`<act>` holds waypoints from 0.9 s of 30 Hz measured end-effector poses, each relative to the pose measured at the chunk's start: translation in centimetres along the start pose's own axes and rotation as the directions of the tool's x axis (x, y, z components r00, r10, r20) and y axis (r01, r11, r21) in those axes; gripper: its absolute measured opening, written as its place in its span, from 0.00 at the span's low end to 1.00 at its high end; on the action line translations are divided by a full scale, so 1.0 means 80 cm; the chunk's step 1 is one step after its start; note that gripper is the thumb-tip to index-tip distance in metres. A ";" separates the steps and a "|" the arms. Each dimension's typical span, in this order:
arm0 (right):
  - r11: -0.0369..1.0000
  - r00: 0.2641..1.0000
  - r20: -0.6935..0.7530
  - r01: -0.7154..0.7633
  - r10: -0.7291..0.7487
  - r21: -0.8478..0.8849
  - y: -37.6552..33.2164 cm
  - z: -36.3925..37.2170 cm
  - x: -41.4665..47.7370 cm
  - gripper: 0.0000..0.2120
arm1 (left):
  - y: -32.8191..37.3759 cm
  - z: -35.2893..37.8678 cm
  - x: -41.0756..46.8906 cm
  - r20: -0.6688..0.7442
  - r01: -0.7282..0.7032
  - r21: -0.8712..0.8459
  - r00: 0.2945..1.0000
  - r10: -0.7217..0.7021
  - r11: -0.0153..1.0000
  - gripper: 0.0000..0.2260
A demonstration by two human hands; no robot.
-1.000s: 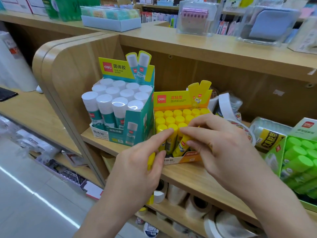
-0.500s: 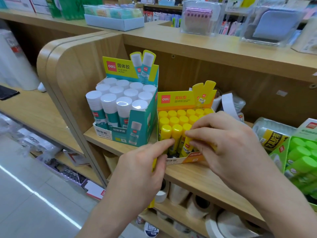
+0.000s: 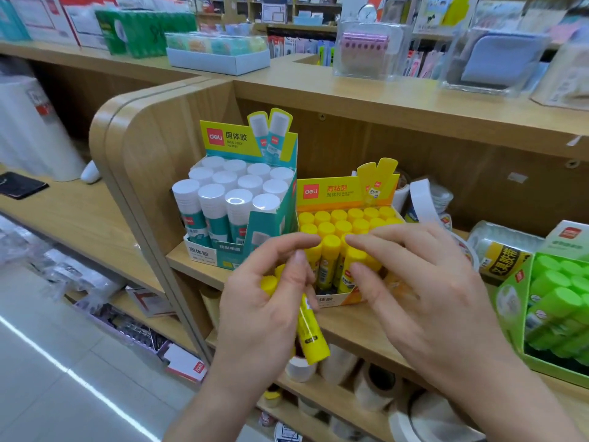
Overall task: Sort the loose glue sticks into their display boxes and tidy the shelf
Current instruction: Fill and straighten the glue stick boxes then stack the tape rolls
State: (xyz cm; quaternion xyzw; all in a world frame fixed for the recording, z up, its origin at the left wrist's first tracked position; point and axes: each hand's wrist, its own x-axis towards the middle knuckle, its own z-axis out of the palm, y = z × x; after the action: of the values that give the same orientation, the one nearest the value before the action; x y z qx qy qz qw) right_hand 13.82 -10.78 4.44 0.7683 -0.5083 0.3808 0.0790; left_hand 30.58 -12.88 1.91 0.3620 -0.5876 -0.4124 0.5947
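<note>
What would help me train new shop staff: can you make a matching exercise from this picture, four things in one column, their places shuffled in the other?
Things
1. loose glue stick
2. teal box
3. yellow box
4. green box

Places
A. far right on the shelf
B. in the left hand
C. leftmost box, by the shelf's side panel
D. middle box, just right of the teal one

Pairs: 1-B, 2-C, 3-D, 4-A

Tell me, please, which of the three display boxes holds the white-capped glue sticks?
The teal box, leftmost on the shelf; the yellow box in the middle holds yellow-capped sticks, and the green box at right green ones.
</note>
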 end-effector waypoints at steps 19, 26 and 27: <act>0.311 0.812 0.499 -0.579 0.303 0.754 -0.030 0.018 -0.040 0.24 | 0.018 0.023 -0.002 -0.178 -0.013 -0.414 0.982 -0.067 0.910 0.12; 0.396 0.825 0.477 -0.564 0.302 0.725 0.009 -0.018 -0.043 0.12 | 0.027 -0.020 0.021 -0.190 -0.192 -0.218 0.970 0.152 0.957 0.09; 0.338 0.824 0.473 -0.562 0.313 0.755 0.013 -0.021 -0.042 0.13 | 0.024 -0.020 0.021 -0.177 -0.191 -0.181 0.971 0.159 0.965 0.09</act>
State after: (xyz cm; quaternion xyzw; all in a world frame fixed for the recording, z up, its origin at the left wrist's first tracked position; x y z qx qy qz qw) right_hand 11.47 -7.97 3.08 0.5706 -0.4351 0.4935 -0.4915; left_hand 32.26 -13.76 4.26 0.2801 -0.5237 -0.3835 0.7073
